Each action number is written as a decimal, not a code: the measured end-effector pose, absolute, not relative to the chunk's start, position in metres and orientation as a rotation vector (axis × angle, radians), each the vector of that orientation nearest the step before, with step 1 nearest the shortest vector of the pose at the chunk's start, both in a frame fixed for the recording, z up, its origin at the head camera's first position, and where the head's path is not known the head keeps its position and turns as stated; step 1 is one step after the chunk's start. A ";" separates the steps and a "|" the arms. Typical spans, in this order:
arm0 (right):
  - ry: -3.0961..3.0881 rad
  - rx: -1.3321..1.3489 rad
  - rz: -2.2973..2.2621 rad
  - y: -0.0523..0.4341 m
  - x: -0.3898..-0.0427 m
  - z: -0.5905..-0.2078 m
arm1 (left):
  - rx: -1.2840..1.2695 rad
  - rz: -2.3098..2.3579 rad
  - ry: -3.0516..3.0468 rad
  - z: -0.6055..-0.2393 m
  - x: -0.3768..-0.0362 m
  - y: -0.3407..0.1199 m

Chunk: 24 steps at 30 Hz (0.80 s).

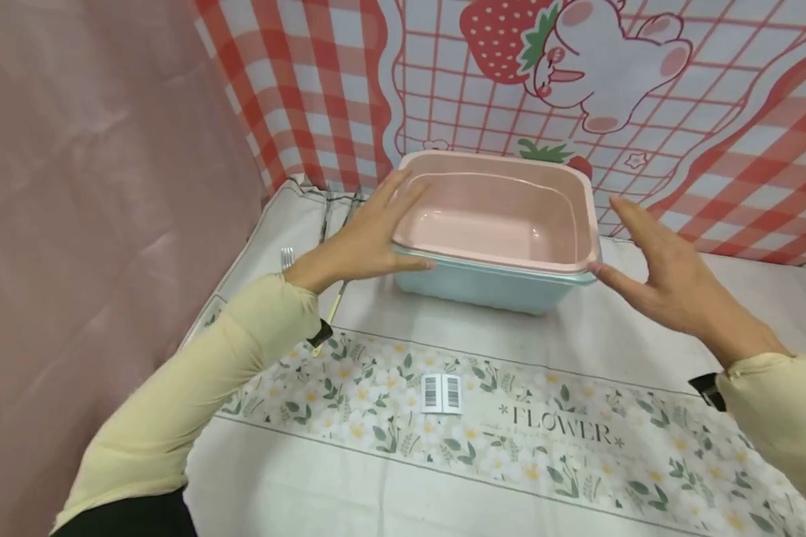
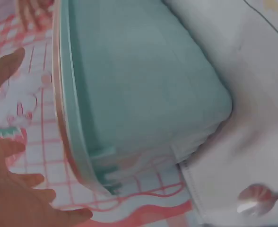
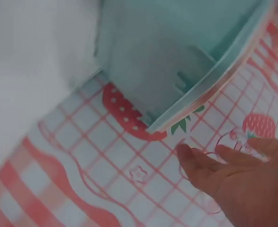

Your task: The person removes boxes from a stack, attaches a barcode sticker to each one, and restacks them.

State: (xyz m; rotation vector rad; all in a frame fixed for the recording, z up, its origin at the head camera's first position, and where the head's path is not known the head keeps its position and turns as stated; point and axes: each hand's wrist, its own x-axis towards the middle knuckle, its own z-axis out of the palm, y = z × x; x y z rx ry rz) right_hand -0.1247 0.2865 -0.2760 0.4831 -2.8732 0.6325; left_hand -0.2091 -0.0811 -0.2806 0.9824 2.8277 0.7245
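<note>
- Flowers run across the white cloth (image 1: 389, 477) up front.
- Pink tub (image 1: 504, 216) sits inside a blue tub (image 1: 483, 287) further back.
- Left hand (image 1: 366, 239) lies flat on the rim; right hand (image 1: 651, 268) is spread wide, thumb just touching it.
- Strawberry wall cloth (image 1: 712, 112) hangs behind.

Both hands (image 1: 510, 253) spread flat — fingers straight, arms extended forward.

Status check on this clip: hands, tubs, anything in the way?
Left hand open, touching pink tub rim. Right hand open, thumb at the rim corner. Pink tub nested in blue tub. Fork lies left, apart.
</note>
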 end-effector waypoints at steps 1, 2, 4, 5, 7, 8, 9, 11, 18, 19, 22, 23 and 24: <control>-2.872 0.382 0.674 0.285 -0.127 -0.277 | 0.935 0.831 2.826 -0.283 -0.211 -0.082; -2.870 0.286 0.722 0.283 -0.131 -0.278 | 0.895 0.939 2.814 -0.286 -0.214 -0.082; -2.871 0.101 0.831 0.278 -0.138 -0.282 | 0.835 1.119 2.783 -0.292 -0.218 -0.083; -2.869 0.020 0.896 0.276 -0.142 -0.284 | 0.807 1.191 2.762 -0.296 -0.220 -0.083; -2.858 -0.091 0.980 0.271 -0.149 -0.289 | 0.740 1.299 2.728 -0.303 -0.223 -0.083; -2.853 -0.128 1.006 0.270 -0.151 -0.292 | 0.712 1.362 2.692 -0.306 -0.224 -0.082; -2.847 -0.152 1.022 0.268 -0.154 -0.294 | 0.688 1.433 2.642 -0.309 -0.226 -0.081; -2.820 -0.168 1.054 0.265 -0.159 -0.299 | 0.644 1.563 2.529 -0.315 -0.228 -0.080; -2.741 -0.193 1.115 0.262 -0.168 -0.304 | 0.593 1.770 2.289 -0.323 -0.231 -0.076; -2.737 -0.203 1.120 0.262 -0.168 -0.304 | 0.584 1.774 2.272 -0.321 -0.229 -0.076; -2.717 -0.194 1.129 0.262 -0.170 -0.304 | 0.564 1.763 2.254 -0.315 -0.223 -0.076; -2.711 -0.180 1.114 0.262 -0.170 -0.304 | 0.563 1.756 2.259 -0.313 -0.221 -0.076; -2.707 -0.163 1.093 0.262 -0.170 -0.304 | 0.565 1.751 2.260 -0.312 -0.219 -0.075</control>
